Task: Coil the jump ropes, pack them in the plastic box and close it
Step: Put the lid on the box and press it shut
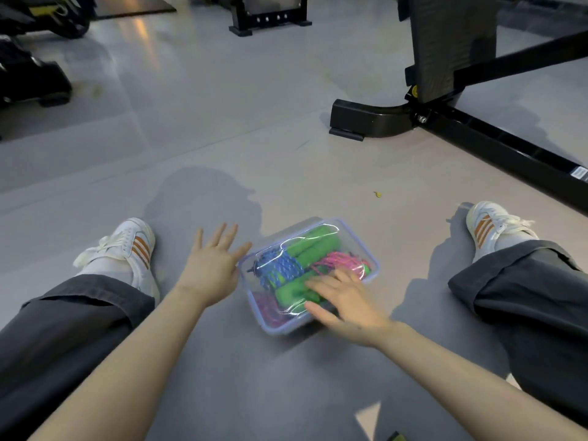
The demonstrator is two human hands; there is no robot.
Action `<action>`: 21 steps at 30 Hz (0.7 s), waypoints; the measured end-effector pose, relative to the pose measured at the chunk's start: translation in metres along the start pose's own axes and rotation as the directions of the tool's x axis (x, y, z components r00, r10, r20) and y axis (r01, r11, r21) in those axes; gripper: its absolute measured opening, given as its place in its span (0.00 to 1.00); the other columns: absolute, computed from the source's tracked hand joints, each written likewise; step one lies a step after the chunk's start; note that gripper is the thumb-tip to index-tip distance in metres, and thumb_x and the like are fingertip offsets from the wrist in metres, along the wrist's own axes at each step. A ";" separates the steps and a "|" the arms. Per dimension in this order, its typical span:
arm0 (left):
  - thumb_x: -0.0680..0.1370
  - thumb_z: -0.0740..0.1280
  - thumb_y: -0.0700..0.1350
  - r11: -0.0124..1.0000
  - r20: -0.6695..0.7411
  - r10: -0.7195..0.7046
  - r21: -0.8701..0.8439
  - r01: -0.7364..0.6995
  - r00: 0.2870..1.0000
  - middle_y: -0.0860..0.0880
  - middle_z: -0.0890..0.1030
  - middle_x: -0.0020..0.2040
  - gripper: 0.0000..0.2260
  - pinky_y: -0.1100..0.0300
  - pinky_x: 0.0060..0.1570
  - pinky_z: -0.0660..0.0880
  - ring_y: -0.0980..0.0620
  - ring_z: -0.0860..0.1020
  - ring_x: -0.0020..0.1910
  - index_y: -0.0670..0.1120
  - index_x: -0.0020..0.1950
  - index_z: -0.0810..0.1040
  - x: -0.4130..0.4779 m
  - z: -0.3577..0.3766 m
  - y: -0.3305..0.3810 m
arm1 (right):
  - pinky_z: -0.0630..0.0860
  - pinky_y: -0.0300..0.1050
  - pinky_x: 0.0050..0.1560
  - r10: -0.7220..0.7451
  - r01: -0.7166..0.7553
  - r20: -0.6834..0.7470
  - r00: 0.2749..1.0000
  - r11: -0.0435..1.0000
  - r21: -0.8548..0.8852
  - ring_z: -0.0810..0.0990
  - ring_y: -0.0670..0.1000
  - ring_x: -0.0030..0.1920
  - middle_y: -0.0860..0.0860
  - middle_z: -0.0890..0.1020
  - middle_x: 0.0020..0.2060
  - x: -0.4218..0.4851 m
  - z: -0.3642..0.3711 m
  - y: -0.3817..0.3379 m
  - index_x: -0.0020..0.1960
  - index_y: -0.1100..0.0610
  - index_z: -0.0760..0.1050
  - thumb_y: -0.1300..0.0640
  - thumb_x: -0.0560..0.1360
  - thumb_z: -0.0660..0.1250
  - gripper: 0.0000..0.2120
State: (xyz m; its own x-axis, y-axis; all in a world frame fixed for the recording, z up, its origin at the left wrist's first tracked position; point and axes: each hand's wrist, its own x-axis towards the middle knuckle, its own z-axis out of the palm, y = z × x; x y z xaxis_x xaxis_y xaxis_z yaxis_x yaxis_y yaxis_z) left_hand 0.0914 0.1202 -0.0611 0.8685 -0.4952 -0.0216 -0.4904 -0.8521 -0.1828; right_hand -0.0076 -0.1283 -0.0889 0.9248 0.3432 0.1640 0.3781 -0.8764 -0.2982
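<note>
1. Grip apart: the right hand [345, 305] lies flat on the clear lid [292, 246] at the box's near-right corner. Its fingers are spread, pressing rather than holding.
2. The left hand [211, 265] has its grip apart too, fingers straight, hovering just beside the box's left edge. Whether the thumb touches the rim cannot be told.
3. The plastic box [273, 331] sits on the floor [286, 122] between the person's spread legs. The jump ropes are inside: a blue rope [280, 268], a pink rope [337, 261] and green handles [313, 246] crowd up under the lid.
4. Handling, as a judgement: the box looks light, thin-walled and smooth, so a sideways push may skid it. The ropes are soft and springy and likely to lift the lid. Pressure belongs on the rim and corners — not the flexible centre.
5. Whether the lid is snapped down all round cannot be told.
6. Around it: white shoes [127, 246] on either side, a black machine frame [477, 132] well beyond, and a small yellow scrap [377, 194] on the floor. Nothing stands between hands and box.
</note>
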 end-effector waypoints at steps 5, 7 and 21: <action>0.80 0.51 0.55 0.746 0.199 -0.427 -0.474 0.468 0.882 0.41 0.53 0.78 0.25 0.36 0.69 0.52 0.42 0.51 0.77 0.50 0.77 0.60 -0.016 0.007 0.122 | 0.40 0.57 0.73 0.305 -0.297 0.091 0.948 0.950 -0.094 0.48 0.61 0.76 0.52 0.53 0.77 0.011 -0.003 0.034 0.75 0.45 0.57 0.26 0.67 0.29 0.45; 0.76 0.51 0.59 0.718 0.180 -0.453 -0.507 0.477 0.873 0.35 0.65 0.72 0.29 0.27 0.59 0.62 0.35 0.63 0.72 0.45 0.70 0.72 -0.018 0.013 0.152 | 0.43 0.57 0.73 0.350 -0.334 0.147 0.925 0.935 -0.120 0.44 0.60 0.76 0.50 0.48 0.77 0.010 -0.007 0.040 0.75 0.40 0.51 0.24 0.61 0.24 0.48; 0.79 0.43 0.67 0.937 -0.047 0.052 -0.343 -0.065 0.998 0.42 0.67 0.73 0.39 0.46 0.70 0.50 0.45 0.65 0.72 0.38 0.72 0.68 -0.002 0.036 0.092 | 0.35 0.45 0.72 0.312 -0.301 0.049 0.949 0.939 -0.165 0.46 0.54 0.77 0.53 0.51 0.77 0.015 0.006 0.032 0.77 0.52 0.52 0.34 0.71 0.37 0.39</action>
State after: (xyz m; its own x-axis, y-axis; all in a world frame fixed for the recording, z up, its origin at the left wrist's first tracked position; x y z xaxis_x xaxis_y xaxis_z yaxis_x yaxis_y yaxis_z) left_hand 0.0467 0.0489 -0.1137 0.8375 -0.5463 0.0151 -0.5407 -0.8244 0.1674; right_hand 0.0190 -0.1492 -0.1019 0.9975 0.0682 0.0165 0.0700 -0.9823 -0.1739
